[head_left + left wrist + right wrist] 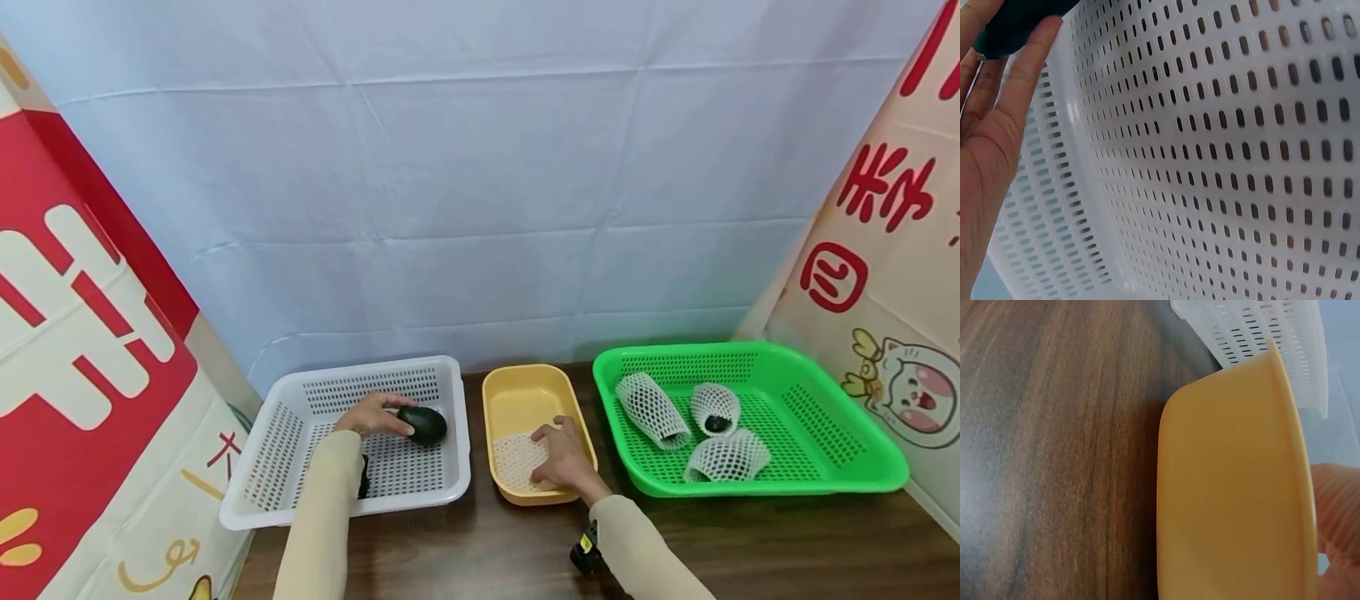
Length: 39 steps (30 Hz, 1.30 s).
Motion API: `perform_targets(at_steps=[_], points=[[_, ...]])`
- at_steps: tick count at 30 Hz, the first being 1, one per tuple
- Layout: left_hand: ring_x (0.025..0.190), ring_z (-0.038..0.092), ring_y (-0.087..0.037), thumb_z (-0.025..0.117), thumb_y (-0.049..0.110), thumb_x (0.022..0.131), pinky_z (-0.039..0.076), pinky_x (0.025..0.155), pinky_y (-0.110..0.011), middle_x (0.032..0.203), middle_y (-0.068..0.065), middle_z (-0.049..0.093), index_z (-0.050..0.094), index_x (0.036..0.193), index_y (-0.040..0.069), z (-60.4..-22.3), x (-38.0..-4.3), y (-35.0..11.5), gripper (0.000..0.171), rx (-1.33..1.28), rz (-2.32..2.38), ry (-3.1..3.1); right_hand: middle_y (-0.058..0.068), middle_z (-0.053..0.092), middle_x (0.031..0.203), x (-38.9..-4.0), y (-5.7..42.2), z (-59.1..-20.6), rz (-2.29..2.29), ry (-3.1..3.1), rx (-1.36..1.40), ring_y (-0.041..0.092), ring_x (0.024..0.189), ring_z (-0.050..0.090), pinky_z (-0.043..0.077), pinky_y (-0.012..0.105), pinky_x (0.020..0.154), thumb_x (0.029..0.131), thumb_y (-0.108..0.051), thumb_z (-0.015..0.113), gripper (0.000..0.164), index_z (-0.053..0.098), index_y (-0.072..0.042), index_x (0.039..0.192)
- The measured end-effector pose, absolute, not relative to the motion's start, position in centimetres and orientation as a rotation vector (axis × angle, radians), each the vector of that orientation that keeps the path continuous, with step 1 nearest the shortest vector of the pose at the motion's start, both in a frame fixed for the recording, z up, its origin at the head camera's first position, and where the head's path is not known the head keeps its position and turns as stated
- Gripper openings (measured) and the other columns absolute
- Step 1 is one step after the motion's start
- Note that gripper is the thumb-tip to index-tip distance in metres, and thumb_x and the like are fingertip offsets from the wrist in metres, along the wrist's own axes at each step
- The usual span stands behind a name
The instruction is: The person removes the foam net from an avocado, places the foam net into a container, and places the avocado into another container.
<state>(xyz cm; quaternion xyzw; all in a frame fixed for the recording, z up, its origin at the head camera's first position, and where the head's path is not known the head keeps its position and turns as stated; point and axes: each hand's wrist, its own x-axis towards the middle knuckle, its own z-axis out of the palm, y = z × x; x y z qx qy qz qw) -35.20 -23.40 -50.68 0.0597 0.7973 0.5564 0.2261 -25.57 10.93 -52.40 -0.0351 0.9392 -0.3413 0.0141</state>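
A person's left hand (pixel 372 415) reaches into a white basket (pixel 345 368) and holds a dark green fruit (pixel 429 426) between thumb and fingers, near the basket's right side. Whether the fruit touches the basket floor, I cannot tell. The right hand (pixel 564 454) is over a yellow tray (pixel 525 375) in the middle, thumb and fingers spread wide at a white foam net (pixel 517 461); whether they touch it is unclear. On the right, a green basket (pixel 810 400) holds three netted pieces (pixel 652 411).

The fruit looks smooth and rounded, so a loosened or off-centre pinch could let it slip and roll. Lifted too low, it could knock the white basket's rim. The net looks limp: fingertips might slide off it, or catch more than one if several lie stacked. A wrist leaning on the tray's edge could tip or shift it.
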Motion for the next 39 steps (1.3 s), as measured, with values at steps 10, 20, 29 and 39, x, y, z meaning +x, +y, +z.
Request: perform_targets(at_steps=[10, 20, 29, 39], points=[[0.092, 0.056, -0.024, 0.081, 0.006, 0.060, 0.050, 0.070, -0.042, 0.114, -0.010, 0.055, 0.063, 0.109, 0.005, -49.9, -34.7, -23.1, 0.052, 0.126, 1.467, 2.235, 0.019, 0.035, 0.127, -25.3, 11.5, -51.5, -1.189, 2.938, -0.088, 0.034, 0.113, 0.037, 0.037, 0.045, 0.089, 0.053, -0.007, 0.084, 0.053, 0.060, -0.008, 0.100], [0.101, 0.051, -0.028, 0.080, 0.005, 0.062, 0.049, 0.071, -0.047, 0.119, -0.012, 0.050, 0.060, 0.114, 0.004, -50.2, -34.6, -23.1, 0.055, 0.020, 1.493, 2.211, 0.014, 0.046, 0.120, -24.6, 11.9, -50.9, -1.343, 3.012, -0.167, 0.032, 0.108, 0.043, 0.036, 0.047, 0.088, 0.056, -0.010, 0.083, 0.052, 0.060, -0.010, 0.103], [0.101, 0.051, -0.029, 0.080, 0.005, 0.062, 0.047, 0.072, -0.049, 0.121, -0.014, 0.049, 0.059, 0.114, 0.003, -49.7, -34.1, -22.7, 0.056, 0.006, 1.457, 2.226, 0.007, 0.048, 0.119, -24.4, 11.9, -50.6, -1.422, 2.957, -0.130, 0.028, 0.109, 0.045, 0.041, 0.046, 0.084, 0.060, -0.012, 0.082, 0.052, 0.060, -0.015, 0.107], [0.111, 0.045, -0.030, 0.079, 0.009, 0.064, 0.047, 0.073, -0.049, 0.127, -0.014, 0.045, 0.054, 0.120, 0.005, -48.4, -34.3, -22.7, 0.061, 0.018, 1.356, 2.294, 0.004, 0.053, 0.112, -24.0, 11.8, -49.6, -1.507, 2.892, -0.174, 0.025, 0.105, 0.050, 0.042, 0.047, 0.083, 0.062, -0.013, 0.081, 0.050, 0.059, -0.017, 0.107]])
